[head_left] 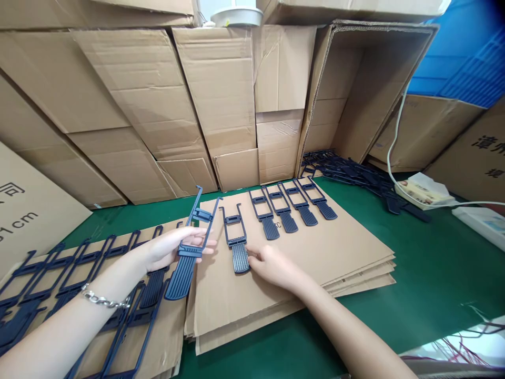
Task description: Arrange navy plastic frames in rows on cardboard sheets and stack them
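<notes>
My left hand, with a chain bracelet at the wrist, holds up a dark blue plastic frame with two hooked prongs and a ribbed paddle end. Its fingers pass behind the open middle of the frame. A second such frame lies flat on the stacked cardboard sheets. My right hand pinches the right edge of its ribbed end; the thumb is partly hidden. Farther back on the same cardboard, several matching frames lie in a row, prongs pointing away.
Many similar frames cover another cardboard stack at left. A loose heap of dark parts spills from an open carton at back right. Cartons wall the green table's rear. A tissue pack and white cable are right.
</notes>
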Motion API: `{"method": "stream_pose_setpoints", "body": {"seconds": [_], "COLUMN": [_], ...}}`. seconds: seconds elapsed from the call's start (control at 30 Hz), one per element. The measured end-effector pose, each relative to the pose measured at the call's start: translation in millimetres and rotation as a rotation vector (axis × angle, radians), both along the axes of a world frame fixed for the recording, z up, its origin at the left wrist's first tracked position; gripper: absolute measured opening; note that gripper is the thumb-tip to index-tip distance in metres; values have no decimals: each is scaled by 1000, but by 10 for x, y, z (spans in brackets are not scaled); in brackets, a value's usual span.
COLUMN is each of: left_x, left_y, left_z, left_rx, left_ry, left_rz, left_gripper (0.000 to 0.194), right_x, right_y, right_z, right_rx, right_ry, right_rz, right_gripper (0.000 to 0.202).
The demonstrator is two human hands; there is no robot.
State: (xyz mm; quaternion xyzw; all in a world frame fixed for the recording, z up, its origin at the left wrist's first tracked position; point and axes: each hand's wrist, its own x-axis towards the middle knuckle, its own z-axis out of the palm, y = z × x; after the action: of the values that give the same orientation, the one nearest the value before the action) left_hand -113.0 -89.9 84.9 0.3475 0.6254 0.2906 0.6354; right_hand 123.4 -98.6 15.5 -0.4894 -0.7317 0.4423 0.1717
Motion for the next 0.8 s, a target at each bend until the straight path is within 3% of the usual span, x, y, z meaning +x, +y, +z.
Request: {"method": "stream_pose_setpoints", "body": {"seconds": [0.1,0.2,0.27,0.43,0.63,0.8], "left_x": [-135,-228,-258,-237,-156,-129], "left_y": [-67,-133,-175,-251,-266,-248], "left_z": [-84,-185,-229,-227,-184,-255], "left_rx": [55,90,93,101,69,60], "left_ry": [59,84,79,30,-76,-143], "left_rz": [29,63,62,73,164,269], "left_gripper": [30,29,36,46,36,31], "right_x": [-34,-59,-68,-72,-72,-68], "right_y": [-55,-90,-100,-73,30,54], "right_z": [-12,-48,-71,-97,-129,-131], "right_rx": [272,555,624,602,467,383], "right_ry": [-81,-173,-215,-281,-297,-288], "right_rz": [24,205,283,247,187,177], "right_gripper": [37,31,33,42,50,56]}}
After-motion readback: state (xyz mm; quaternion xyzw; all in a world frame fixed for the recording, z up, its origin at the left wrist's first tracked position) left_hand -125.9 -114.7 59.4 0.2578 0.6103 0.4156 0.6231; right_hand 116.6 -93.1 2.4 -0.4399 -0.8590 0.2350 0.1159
